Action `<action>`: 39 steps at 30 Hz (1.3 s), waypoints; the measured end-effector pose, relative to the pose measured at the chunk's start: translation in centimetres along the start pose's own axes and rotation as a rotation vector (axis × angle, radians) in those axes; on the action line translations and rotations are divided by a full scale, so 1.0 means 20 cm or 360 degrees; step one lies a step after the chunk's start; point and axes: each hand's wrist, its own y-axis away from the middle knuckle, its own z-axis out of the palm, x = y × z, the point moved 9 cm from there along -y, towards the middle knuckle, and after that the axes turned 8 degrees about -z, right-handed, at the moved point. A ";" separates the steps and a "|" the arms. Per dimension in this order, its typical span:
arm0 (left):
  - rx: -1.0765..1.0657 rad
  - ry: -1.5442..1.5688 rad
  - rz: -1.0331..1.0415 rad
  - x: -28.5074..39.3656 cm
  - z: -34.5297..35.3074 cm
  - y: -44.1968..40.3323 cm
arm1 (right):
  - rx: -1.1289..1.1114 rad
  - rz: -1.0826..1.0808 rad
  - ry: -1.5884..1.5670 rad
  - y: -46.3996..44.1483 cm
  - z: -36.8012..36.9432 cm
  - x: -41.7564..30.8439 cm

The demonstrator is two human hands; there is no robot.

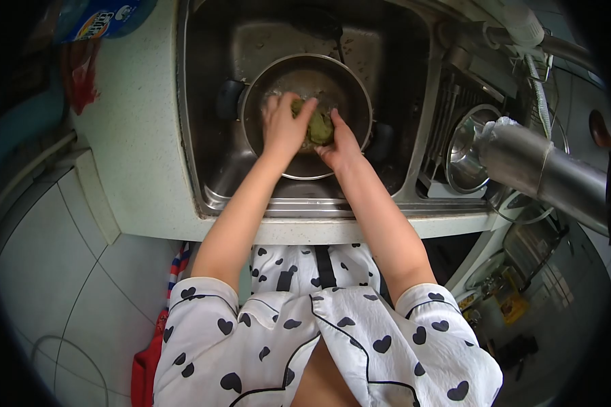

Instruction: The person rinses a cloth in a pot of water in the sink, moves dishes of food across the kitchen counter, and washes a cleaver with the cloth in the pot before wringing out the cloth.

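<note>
A wide metal pot (349, 73) with dark side handles sits in the steel sink. Inside it, a soft-looking, yellow-green lump (320, 127) is between my two hands; its exact kind is unclear. My left hand (285, 129) curls over the lump's left and upper side, thumb against it. From the right, my right hand (343, 144) grips its edge, with some fingers hidden beneath. Beyond the hands the pot's inside looks wet.
A black long-handled utensil (319, 26) lies at the back of the sink (214, 193). On the right are a metal bowl (463, 152) and a thick metal pipe (557, 169). A blue-labelled bottle (108, 20) stands at the counter's far left.
</note>
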 end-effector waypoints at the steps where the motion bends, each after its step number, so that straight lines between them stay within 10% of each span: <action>1: -0.0072 0.0007 -0.0125 -0.08 0.02 -0.04 | 0.0147 -0.0049 0.0111 0.01 -0.04 -0.03; 13: -0.0423 -0.0770 -0.0092 -0.21 0.27 -0.11 | 0.0148 -0.0134 0.0174 -0.10 -0.07 -0.02; 19: -0.0394 -0.0233 -0.0239 -0.32 0.34 -0.15 | -0.0143 0.0115 0.0056 -0.18 -0.04 0.03; 27: -0.1227 0.0570 0.0105 0.18 0.27 0.14 | -0.0488 0.0289 0.0032 -0.18 0.02 0.02; 32: -0.1102 0.0348 0.0555 0.42 0.11 0.29 | -0.0940 -0.0858 0.0903 -0.15 0.03 -0.12; 36: -0.0870 0.0382 0.0418 0.34 0.09 0.18 | -0.0584 0.0232 -0.0045 -0.10 0.11 0.04; 37: -0.0809 0.0398 0.0303 0.28 0.11 0.11 | -0.0997 0.0371 -0.0361 -0.04 0.19 0.07; 39: -0.0619 0.0287 0.0253 0.18 0.13 -0.02 | -0.0713 0.0279 -0.0278 -0.05 0.18 0.08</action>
